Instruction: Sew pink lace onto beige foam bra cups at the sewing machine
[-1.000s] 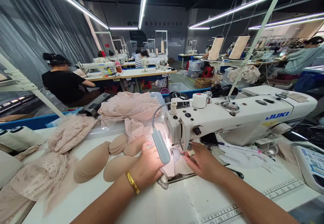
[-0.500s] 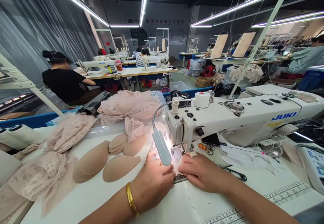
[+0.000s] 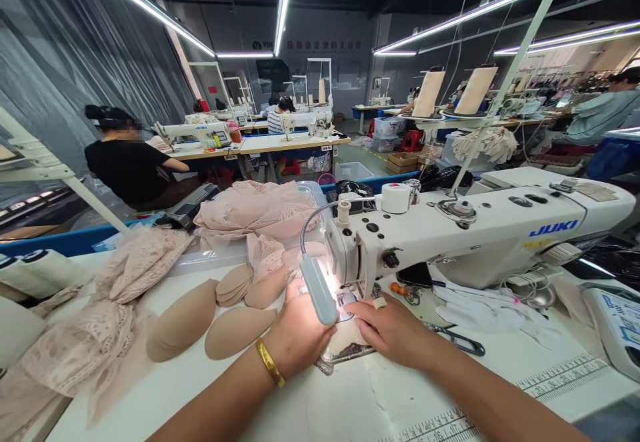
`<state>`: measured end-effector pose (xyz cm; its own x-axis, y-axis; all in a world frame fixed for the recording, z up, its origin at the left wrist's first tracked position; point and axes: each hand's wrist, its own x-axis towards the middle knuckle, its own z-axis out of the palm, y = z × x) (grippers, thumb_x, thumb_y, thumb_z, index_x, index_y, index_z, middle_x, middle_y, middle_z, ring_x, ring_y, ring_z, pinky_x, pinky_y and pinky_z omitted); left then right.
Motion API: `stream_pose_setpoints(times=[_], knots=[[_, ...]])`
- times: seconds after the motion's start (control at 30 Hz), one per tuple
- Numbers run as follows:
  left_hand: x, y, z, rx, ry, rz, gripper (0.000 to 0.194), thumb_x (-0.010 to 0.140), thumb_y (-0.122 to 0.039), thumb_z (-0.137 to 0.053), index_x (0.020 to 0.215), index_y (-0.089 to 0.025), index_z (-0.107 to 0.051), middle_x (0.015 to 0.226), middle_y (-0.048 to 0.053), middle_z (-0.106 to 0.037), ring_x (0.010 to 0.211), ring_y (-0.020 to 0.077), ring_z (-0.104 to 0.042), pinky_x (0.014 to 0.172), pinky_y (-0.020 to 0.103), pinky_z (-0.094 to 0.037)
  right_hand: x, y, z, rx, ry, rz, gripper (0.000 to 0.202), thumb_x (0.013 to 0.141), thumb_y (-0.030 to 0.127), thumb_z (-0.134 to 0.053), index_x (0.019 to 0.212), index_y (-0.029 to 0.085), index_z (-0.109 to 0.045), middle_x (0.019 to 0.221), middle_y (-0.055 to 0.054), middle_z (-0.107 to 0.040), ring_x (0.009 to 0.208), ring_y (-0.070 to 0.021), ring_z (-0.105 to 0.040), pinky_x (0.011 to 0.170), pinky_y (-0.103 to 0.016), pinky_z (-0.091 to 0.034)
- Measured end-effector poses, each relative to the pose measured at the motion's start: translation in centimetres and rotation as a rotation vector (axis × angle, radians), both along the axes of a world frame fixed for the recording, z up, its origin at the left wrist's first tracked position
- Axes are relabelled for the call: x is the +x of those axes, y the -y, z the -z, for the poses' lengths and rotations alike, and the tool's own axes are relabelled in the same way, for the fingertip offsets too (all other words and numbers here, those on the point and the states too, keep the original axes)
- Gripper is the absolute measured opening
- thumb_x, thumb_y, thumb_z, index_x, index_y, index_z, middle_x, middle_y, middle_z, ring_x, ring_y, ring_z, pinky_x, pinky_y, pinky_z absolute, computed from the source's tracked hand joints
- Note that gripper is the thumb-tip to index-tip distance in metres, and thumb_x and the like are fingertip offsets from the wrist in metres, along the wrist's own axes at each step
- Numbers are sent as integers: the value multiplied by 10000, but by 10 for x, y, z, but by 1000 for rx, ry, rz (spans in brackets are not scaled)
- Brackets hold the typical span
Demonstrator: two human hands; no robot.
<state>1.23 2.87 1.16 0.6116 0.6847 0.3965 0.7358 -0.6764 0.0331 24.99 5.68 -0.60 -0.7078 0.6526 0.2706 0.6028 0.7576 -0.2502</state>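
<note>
A white JUKI sewing machine [image 3: 465, 229] stands before me, its needle area brightly lit. My left hand [image 3: 303, 332], a gold bangle [image 3: 270, 362] on its wrist, is left of the needle with fingers curled. A grey gooseneck lamp [image 3: 319, 292] hides part of its fingers. My right hand [image 3: 393, 330] lies just right of the needle, fingers bent together and tips close to the presser foot; a pale band wraps one finger. Whatever either hand grips is hidden or washed out by the glare. Beige bra cups [image 3: 183, 322] lie beside my left hand.
Blush lace pieces [image 3: 120, 329] and a mesh heap [image 3: 260, 209] are at the left and back. Right of my hand are black-handled scissors [image 3: 457, 340], white strips [image 3: 485, 309] and a control box [image 3: 613, 332]. Printed rulers [image 3: 445, 429] mark the front. A person [image 3: 127, 159] sits far left.
My left hand has shifted forward and left, uncovering more of the metal plate's front edge. My right hand has moved slightly forward, its fingertips closer to the needle area.
</note>
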Motion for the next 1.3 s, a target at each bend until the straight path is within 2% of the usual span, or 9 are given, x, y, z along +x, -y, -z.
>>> stream_pose_setpoints(times=[0.23, 0.4, 0.5, 0.6, 0.7, 0.8, 1.0, 1.17, 1.3], knots=[[-11, -12, 6, 8, 54, 35, 213, 930, -188, -575, 1077, -274, -703, 1060, 41, -759, 1010, 280, -666, 1064, 555, -339, -1, 0, 0, 41, 11, 22, 246, 980, 140, -410, 1007, 221, -641, 786, -27, -586, 767, -226, -506, 720, -307, -424], [-30, -20, -12, 24, 80, -346, 394, 787, -85, -561, 1124, -225, -709, 1261, 129, -678, 1161, 359, -592, 1041, 579, -365, 0, 1, -1, -19, 37, 43, 241, 988, 172, -424, 1066, 226, -646, 851, -44, -623, 774, -231, -516, 696, -307, -428], [-40, -29, -15, -35, 128, -492, 358, 769, -96, -582, 1077, -215, -719, 1289, 139, -666, 1189, 370, -573, 1015, 570, -396, -1, 1, 2, -55, 59, 53, 265, 996, 172, -405, 1091, 222, -647, 823, -45, -622, 778, -240, -528, 708, -324, -437], [-46, -37, -10, -77, 158, -510, 205, 814, -109, -562, 896, -222, -712, 1091, 88, -737, 1043, 306, -643, 922, 480, -463, 0, 1, 6, -81, 31, 47, 281, 1010, 182, -389, 1126, 225, -642, 805, -40, -632, 766, -242, -539, 703, -334, -431], [-49, -39, -8, -123, 177, -461, 228, 854, -97, -515, 830, -234, -697, 964, 32, -748, 969, 247, -676, 891, 411, -479, 0, 0, 11, -92, -9, 34, 284, 1029, 211, -376, 1136, 231, -638, 845, -46, -657, 763, -236, -551, 704, -336, -429], [-50, -37, -7, -162, 188, -407, 288, 828, -42, -490, 847, -238, -701, 965, 13, -751, 974, 221, -689, 914, 392, -475, 1, -1, 15, -92, -16, 30, 283, 1037, 228, -372, 1131, 233, -639, 858, -51, -660, 756, -234, -560, 693, -334, -429], [-48, -42, 0, -147, 340, -502, 296, 770, -83, -589, 1022, -216, -669, 821, -8, -727, 774, 204, -694, 901, 425, -504, 1, -3, 19, -56, -91, 14, 237, 1028, 238, -407, 1063, 247, -641, 848, -50, -661, 757, -231, -581, 653, -312, -423], [-64, -39, -28, -110, 484, -502, 92, 869, -241, -580, 837, -238, -666, 758, -28, -705, 689, 165, -665, 700, 301, -536, 1, -2, 11, -64, -75, 15, 240, 1025, 219, -412, 1079, 251, -644, 816, -39, -658, 738, -231, -568, 660, -313, -415], [-77, -19, -64, 123, 590, -523, 144, 963, -315, -487, 911, -228, -589, 982, 46, -697, 1003, 235, -651, 885, 387, -510, 1, -1, 7, -49, -33, 43, 244, 1005, 194, -434, 1100, 247, -653, 790, -39, -642, 769, -243, -553, 666, -306, -401]])
